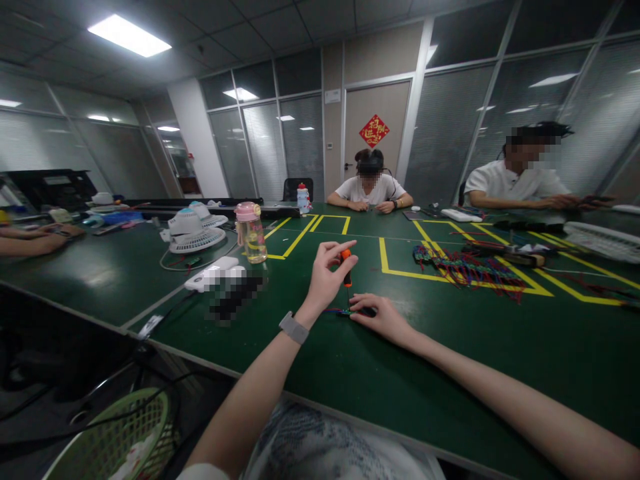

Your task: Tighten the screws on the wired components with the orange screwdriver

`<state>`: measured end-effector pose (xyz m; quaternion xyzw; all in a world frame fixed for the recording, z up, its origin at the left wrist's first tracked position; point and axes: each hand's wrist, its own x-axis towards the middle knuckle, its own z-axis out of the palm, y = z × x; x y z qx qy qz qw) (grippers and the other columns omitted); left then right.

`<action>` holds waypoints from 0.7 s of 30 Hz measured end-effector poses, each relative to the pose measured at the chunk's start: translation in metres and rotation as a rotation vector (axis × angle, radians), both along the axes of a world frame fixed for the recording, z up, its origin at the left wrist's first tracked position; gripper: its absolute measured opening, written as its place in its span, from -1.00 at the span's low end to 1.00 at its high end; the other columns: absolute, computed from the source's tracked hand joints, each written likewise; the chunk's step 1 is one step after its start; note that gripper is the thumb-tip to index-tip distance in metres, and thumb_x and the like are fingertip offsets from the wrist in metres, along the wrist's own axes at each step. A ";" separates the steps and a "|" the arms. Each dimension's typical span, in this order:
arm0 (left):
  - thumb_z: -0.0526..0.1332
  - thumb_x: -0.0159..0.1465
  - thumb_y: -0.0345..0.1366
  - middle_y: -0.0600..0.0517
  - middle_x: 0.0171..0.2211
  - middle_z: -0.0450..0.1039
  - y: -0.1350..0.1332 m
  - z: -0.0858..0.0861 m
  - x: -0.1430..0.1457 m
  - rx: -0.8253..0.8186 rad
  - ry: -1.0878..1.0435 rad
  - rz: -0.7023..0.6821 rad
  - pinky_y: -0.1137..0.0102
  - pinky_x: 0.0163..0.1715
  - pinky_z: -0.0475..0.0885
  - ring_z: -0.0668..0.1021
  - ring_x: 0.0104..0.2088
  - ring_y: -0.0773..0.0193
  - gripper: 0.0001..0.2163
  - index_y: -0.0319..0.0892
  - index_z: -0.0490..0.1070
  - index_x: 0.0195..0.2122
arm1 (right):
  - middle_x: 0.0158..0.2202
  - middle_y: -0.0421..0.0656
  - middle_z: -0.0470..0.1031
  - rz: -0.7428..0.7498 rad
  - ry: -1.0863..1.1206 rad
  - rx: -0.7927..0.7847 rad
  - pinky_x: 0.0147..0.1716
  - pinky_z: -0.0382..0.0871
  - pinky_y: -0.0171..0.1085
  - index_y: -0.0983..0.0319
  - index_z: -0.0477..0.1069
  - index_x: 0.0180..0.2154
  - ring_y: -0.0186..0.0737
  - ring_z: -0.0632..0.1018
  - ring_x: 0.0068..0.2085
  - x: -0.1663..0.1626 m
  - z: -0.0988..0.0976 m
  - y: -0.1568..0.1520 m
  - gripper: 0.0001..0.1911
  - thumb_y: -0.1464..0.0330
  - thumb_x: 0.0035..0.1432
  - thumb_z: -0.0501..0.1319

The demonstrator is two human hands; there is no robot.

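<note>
My left hand [327,273] is raised a little above the green table [425,373], fingers pinched round a small orange-handled screwdriver [346,265] that stands upright. My right hand [380,315] lies on the table just right of it, fingers pressed down on a small dark part with coloured wires [345,311]. The tool's tip points down toward that part. A grey watch band sits on my left wrist [294,327].
A heap of coloured wires [467,268] lies inside yellow tape lines to the right. A pink-capped bottle [251,232], white fans [193,230] and a white device [216,275] stand to the left. Two people sit across the table. A green basket [120,440] is below left.
</note>
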<state>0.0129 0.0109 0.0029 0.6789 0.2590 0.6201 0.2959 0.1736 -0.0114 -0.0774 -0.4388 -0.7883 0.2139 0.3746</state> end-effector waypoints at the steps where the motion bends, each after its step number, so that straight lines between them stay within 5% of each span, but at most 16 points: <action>1: 0.18 0.22 -0.22 -0.05 -0.07 0.32 0.000 0.000 0.000 -0.017 -0.028 -0.051 0.45 -0.20 0.42 0.46 -0.11 0.26 -0.73 -0.10 0.48 -0.08 | -0.15 -0.04 0.56 0.000 -0.001 0.001 0.02 0.33 -0.04 0.22 0.57 -0.33 -0.06 0.50 -0.01 0.000 0.000 0.000 -0.85 0.34 0.00 0.28; 6: 0.10 0.26 -0.24 -0.09 0.02 0.37 0.002 -0.002 0.002 -0.158 -0.172 -0.268 0.30 -0.21 0.48 0.54 -0.17 0.22 -0.70 -0.14 0.40 0.00 | -0.15 -0.05 0.56 0.007 -0.003 0.004 0.03 0.33 -0.04 0.21 0.57 -0.33 -0.06 0.50 0.00 0.001 -0.001 0.000 -0.84 0.34 0.00 0.28; 11: 0.27 0.15 -0.25 -0.03 -0.23 0.43 0.000 0.001 0.000 -0.037 -0.045 -0.031 0.42 -0.26 0.43 0.50 -0.28 0.31 -0.75 -0.16 0.48 -0.14 | -0.15 -0.05 0.56 0.002 -0.007 0.003 0.03 0.33 -0.05 0.21 0.57 -0.33 -0.06 0.50 0.00 0.000 -0.001 0.000 -0.84 0.34 0.01 0.27; 15: 0.26 0.16 -0.22 -0.02 -0.22 0.32 0.000 0.001 -0.003 0.020 0.026 0.119 0.45 -0.23 0.39 0.44 -0.21 0.31 -0.80 -0.13 0.53 -0.21 | -0.14 -0.04 0.56 0.005 -0.003 0.005 0.03 0.33 -0.05 0.22 0.58 -0.32 -0.06 0.49 0.00 0.000 -0.001 0.000 -0.84 0.34 0.00 0.28; 21: 0.03 0.30 -0.28 -0.06 0.10 0.26 0.006 -0.004 0.000 -0.104 -0.141 -0.233 0.30 -0.05 0.40 0.42 0.03 0.18 -0.69 -0.09 0.39 0.02 | -0.14 -0.03 0.56 0.008 -0.007 0.002 0.04 0.32 -0.05 0.22 0.57 -0.32 -0.06 0.49 0.00 0.001 -0.001 0.001 -0.84 0.33 0.00 0.28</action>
